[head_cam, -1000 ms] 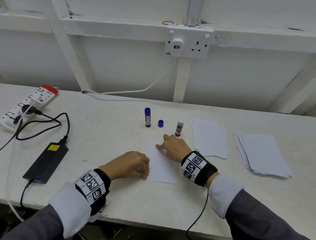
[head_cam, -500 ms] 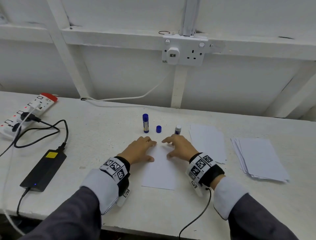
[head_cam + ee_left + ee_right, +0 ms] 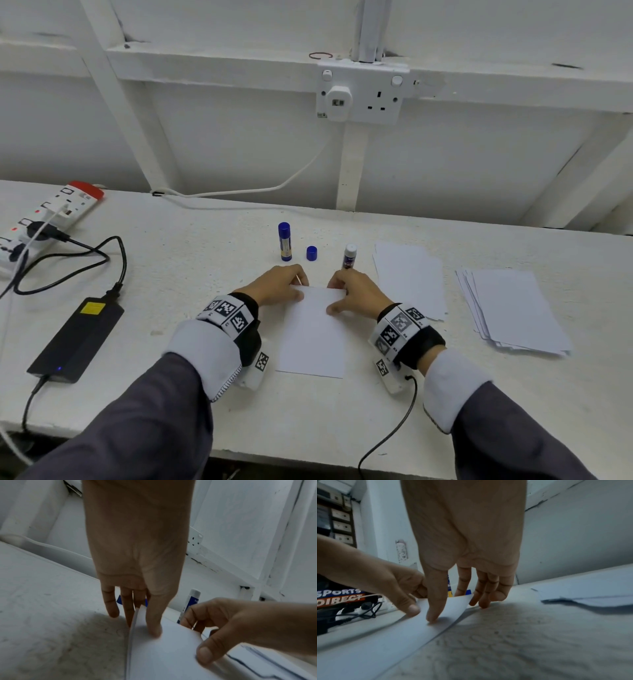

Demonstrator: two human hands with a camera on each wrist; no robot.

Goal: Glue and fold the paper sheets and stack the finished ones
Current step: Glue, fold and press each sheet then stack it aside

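At the near middle of the white counter lies a white paper sheet, its far edge lifted off the surface and curling toward the near side. Both hands grasp that raised edge. The left hand pinches the far-left corner, thumb on top of the sheet and fingers behind it, as the left wrist view shows. The right hand pinches the far-right corner the same way, its thumb pressing the upper face while the fingers reach under and touch the counter.

Just beyond the hands stand 2 glue sticks: a capped blue glue stick on the left and an uncapped glue stick on the right, its white tip showing, right behind the right hand. Between them sits a loose blue cap.

To the right of the sheet lies a small pile of papers, and further right a thicker, fanned stack of sheets.

At the left of the counter sit a black power adapter with its cable and a white power strip. A double wall socket is mounted above.
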